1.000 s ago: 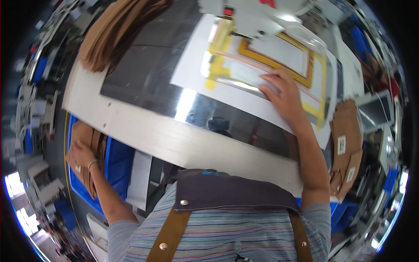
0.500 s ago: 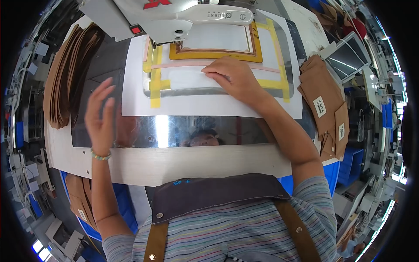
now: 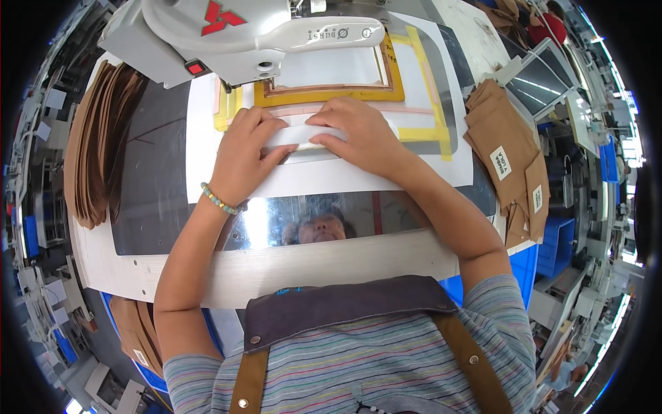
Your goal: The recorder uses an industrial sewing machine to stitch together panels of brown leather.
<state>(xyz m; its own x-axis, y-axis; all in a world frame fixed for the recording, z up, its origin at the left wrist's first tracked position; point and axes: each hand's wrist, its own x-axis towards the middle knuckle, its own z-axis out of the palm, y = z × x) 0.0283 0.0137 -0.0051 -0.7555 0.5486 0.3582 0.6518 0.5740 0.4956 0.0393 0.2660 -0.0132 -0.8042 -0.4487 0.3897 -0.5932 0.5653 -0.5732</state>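
Observation:
At the middle of the worktable, my left hand (image 3: pixel 249 148) and my right hand (image 3: pixel 358 134) face each other. Thumbs and curled fingers of both grip a white paper-like strip (image 3: pixel 305 134) that bulges between them; whether it is separate or a raised edge cannot be told. Under the hands lies a large white sheet (image 3: pixel 441 172). Yellow tape (image 3: pixel 431 83) and a pink strip (image 3: pixel 414 110) run along a grey border on it. Just beyond my fingers is a yellow rectangular frame (image 3: pixel 331 95) with a white inside.
A white sewing machine (image 3: pixel 234 34) overhangs the far left. Brown folded pieces (image 3: pixel 103 138) stand at the left; brown pouches with white labels (image 3: pixel 507 152) lie at the right beside a dark screen (image 3: pixel 545 79). A shiny metal plate (image 3: pixel 386 207) lines the near side.
My left hand has come in from the left, down to the sheet, and now grips the strip opposite my right hand. The view has shifted slightly.

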